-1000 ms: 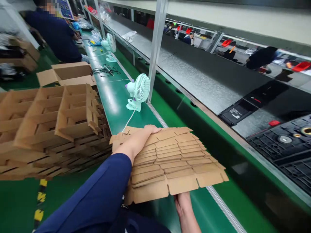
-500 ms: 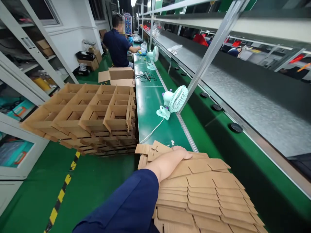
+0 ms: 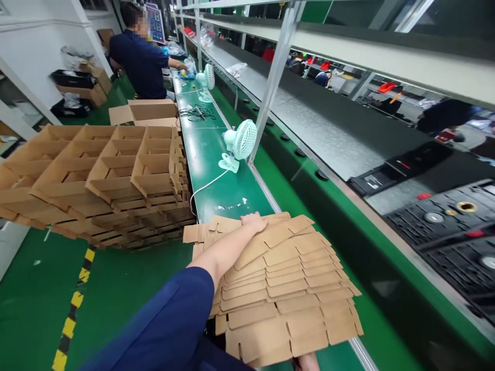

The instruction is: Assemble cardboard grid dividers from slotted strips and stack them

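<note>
A fanned stack of slotted brown cardboard strips (image 3: 286,278) lies over the green bench in front of me. At its far edge, my left hand (image 3: 254,223) is closed over the top strips, the forearm reaching across the stack's left side. My right hand (image 3: 308,362) shows only in part at the bottom of the view, against the near edge of the lowest strips. It looks closed on that edge, though most of its fingers are hidden beneath the cardboard.
Assembled cardboard dividers (image 3: 96,170) are piled left of the bench (image 3: 209,180). A clip fan (image 3: 240,141) and a second fan (image 3: 205,82) stand along it, with black cables (image 3: 197,112) between. A co-worker (image 3: 137,64) sits beyond an open carton (image 3: 150,111). A conveyor (image 3: 328,129) carrying black panels (image 3: 444,221) runs right.
My view has swung right, bringing the black panels into sight. My right hand has appeared at the stack's near edge. My left hand stays on the far edge.
</note>
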### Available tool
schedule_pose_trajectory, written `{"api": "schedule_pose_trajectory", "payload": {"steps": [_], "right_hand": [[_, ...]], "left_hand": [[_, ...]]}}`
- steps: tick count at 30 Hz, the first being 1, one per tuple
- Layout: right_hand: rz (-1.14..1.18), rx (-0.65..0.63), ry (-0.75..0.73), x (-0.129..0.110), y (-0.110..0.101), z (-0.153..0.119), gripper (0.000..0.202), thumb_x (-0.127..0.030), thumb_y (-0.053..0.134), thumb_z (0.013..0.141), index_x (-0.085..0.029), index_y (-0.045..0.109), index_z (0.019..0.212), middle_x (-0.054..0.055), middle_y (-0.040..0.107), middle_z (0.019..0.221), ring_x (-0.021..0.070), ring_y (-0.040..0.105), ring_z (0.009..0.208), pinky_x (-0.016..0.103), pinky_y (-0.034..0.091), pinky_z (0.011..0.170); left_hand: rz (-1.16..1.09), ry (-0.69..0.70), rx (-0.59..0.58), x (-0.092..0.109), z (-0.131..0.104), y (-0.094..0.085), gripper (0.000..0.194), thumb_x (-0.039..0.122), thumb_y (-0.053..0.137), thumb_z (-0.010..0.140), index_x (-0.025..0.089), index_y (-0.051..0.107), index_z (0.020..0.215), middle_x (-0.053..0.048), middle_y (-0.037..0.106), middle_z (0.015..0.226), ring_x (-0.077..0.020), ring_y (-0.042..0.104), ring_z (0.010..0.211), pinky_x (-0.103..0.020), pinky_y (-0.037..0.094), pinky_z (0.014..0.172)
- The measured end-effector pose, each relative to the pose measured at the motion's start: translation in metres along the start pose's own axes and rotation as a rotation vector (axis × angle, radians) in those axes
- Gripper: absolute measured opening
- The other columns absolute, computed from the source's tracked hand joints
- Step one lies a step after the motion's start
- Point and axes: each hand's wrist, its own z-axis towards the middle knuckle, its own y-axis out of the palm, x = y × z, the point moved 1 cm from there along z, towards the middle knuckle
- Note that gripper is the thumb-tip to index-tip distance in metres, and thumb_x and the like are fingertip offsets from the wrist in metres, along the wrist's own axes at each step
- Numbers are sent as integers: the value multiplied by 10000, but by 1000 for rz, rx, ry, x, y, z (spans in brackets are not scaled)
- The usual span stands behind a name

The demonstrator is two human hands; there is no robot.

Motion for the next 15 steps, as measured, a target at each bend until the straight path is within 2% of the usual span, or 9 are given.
{"api": "schedule_pose_trajectory", "payload": {"steps": [1, 3, 6, 8, 10, 13, 15], "right_hand": [[72, 15, 40, 5, -10, 0, 620, -565, 744, 447, -402, 538, 1008, -1, 614, 705, 353, 659, 919, 494, 572, 634], [255, 28, 107, 12, -27, -8, 603, -513, 730, 463, -357, 522, 1008, 8, 631, 769, 315, 663, 941, 460, 577, 721], [523, -77, 111, 13, -36, -37, 680, -686, 619, 624, -300, 477, 1166, 56, 646, 1024, 265, 646, 1009, 488, 538, 852], [612, -189, 52, 7, -27, -57, 767, -813, 507, 677, -305, 447, 1249, 78, 620, 1148, 272, 618, 1061, 513, 514, 872], [588, -227, 5, -1, -10, -67, 791, -848, 482, 680, -324, 446, 1273, 80, 590, 1239, 285, 585, 1112, 495, 511, 863], [451, -144, -13, -12, 21, -64, 757, -795, 569, 678, -335, 434, 1264, 65, 535, 1343, 288, 538, 1181, 434, 523, 812], [397, -107, -26, -20, 40, -54, 719, -763, 598, 685, -343, 415, 1239, 52, 516, 1370, 277, 543, 1174, 405, 527, 769]], "left_hand": [[14, 31, 44, -2, -9, -5, 589, 522, 342, 875, 162, 510, 1310, -188, 536, 1342, -329, 460, 1279, -569, 286, 1072], [39, 123, 115, -6, -28, -13, 556, 502, 330, 900, 203, 464, 1349, -123, 444, 1449, -274, 334, 1377, -522, 197, 1137], [52, 273, 138, -19, -62, -11, 572, 547, 307, 916, 253, 400, 1398, -70, 347, 1522, -247, 235, 1426, -501, 183, 1153], [58, 397, 85, -31, -85, 3, 684, 643, 372, 869, 263, 352, 1438, -84, 275, 1556, -287, 203, 1438, -530, 209, 1137], [114, 492, 37, -41, -105, 22, 813, 719, 449, 797, 277, 316, 1466, -104, 216, 1574, -329, 180, 1441, -576, 184, 1128], [200, 525, 40, -48, -121, 42, 890, 749, 471, 762, 273, 284, 1489, -117, 166, 1585, -347, 147, 1447, -605, 159, 1121], [238, 493, 66, -50, -117, 44, 865, 725, 452, 786, 259, 278, 1493, -121, 166, 1584, -335, 155, 1448, -601, 178, 1116]]}}
